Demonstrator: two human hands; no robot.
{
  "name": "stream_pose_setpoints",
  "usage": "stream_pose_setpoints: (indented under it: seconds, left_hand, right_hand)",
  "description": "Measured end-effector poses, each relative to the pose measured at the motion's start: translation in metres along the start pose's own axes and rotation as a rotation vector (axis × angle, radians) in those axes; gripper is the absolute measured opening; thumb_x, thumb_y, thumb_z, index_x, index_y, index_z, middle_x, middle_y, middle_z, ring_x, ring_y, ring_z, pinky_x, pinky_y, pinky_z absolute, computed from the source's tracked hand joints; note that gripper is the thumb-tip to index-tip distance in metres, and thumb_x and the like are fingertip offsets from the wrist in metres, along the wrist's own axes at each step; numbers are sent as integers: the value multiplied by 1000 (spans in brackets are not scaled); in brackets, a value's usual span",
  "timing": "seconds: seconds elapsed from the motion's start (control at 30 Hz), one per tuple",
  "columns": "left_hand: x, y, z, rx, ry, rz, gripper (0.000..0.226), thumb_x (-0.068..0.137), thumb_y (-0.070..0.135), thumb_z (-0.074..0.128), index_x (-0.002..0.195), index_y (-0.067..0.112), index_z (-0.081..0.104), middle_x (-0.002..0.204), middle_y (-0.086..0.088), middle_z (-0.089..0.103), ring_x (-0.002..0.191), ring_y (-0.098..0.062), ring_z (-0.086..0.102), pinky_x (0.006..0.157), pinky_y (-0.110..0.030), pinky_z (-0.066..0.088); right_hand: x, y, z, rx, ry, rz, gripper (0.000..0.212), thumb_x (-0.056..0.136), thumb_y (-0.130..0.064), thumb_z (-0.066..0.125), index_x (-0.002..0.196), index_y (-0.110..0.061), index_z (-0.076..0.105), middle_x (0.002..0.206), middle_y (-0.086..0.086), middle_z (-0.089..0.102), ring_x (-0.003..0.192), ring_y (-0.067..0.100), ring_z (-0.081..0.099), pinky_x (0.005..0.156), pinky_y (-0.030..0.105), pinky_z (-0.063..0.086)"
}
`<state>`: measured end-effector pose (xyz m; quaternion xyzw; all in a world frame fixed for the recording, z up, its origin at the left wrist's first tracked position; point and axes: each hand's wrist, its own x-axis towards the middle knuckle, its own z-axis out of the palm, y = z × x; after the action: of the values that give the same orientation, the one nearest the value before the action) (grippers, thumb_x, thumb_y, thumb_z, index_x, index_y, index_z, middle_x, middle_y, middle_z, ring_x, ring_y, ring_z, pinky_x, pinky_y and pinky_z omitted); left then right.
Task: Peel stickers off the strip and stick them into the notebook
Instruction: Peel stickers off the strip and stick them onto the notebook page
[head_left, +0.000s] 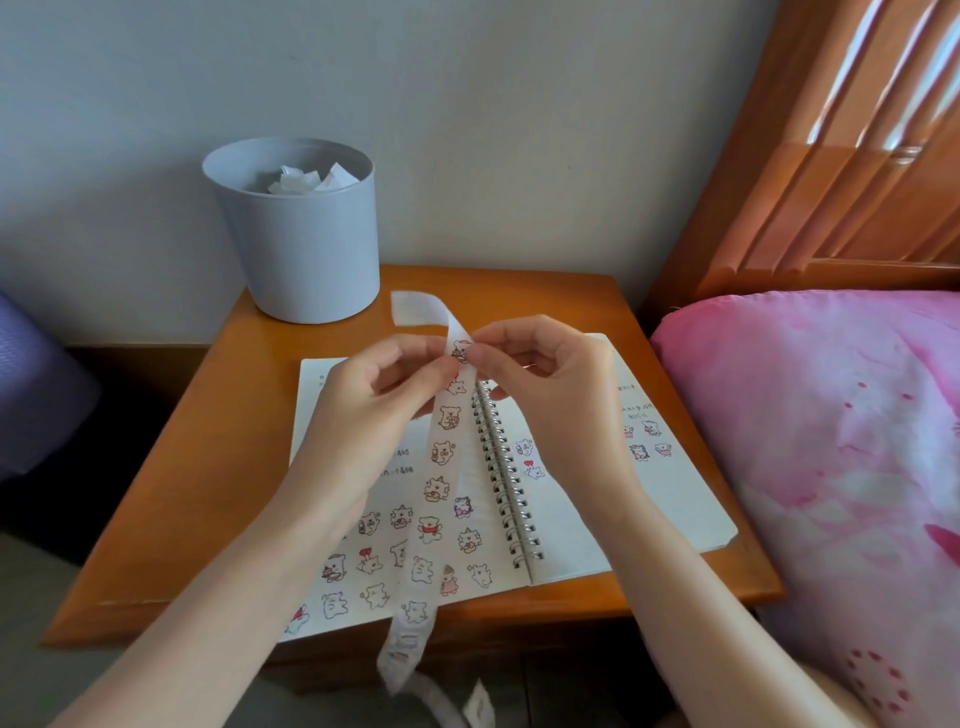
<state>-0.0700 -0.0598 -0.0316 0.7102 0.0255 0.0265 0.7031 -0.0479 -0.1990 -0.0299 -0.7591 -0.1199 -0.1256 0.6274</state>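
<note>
The left hand (374, 400) and right hand (556, 384) meet above the open notebook (675, 499). Each pinches the sticker strip (445, 452) high up, fingertips almost touching at a bear sticker (460, 349). The strip trails nearer across the left page and off the tabletop (218, 441). Its blank far end curls left toward the grey bin (311, 249).

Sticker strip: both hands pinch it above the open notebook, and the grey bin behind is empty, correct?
No: the grey bin is not empty; the head view shows crumpled white paper inside it. The rest holds: the left hand and right hand both pinch the sticker strip above the open notebook.
</note>
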Motion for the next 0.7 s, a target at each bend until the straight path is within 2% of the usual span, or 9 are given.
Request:
stream_pose_setpoints:
  seconds: [0.13, 0.5, 0.63, 0.7]
  left_hand:
    - [-1, 1, 0, -25, -13, -25, 12, 88, 18, 64, 98, 21, 71, 90, 4, 76, 85, -11, 73, 79, -23, 52]
    - [-1, 3, -2, 31, -51, -20, 18, 87, 14, 65, 103, 20, 70, 92, 4, 76, 88, -10, 72, 76, -17, 51]
    - [-2, 3, -3, 71, -46, -20, 16, 87, 14, 65, 98, 24, 71, 90, 5, 76, 86, -9, 72, 75, -19, 50]
    - [-3, 4, -3, 92, -39, -14, 12, 88, 19, 64, 96, 24, 71, 88, 6, 76, 84, -6, 71, 70, -14, 50]
  right_hand:
    - [-1, -1, 0, -25, -4, -20, 6, 80, -9, 72, 85, -13, 71, 75, -2, 71, 68, 14, 67, 64, 30, 58]
    - [-2, 0, 0, -62, -17, -34, 8, 80, -7, 71, 86, -13, 72, 77, 0, 72, 70, 14, 67, 71, 36, 57]
    - [-2, -1, -2, -63, -44, -5, 8, 80, -9, 72, 84, -16, 71, 77, -4, 71, 70, 10, 67, 68, 28, 57]
    - [-2, -1, -3, -101, -60, -1, 9, 80, -12, 73, 82, -20, 69, 77, -7, 70, 72, 7, 65, 66, 21, 54]
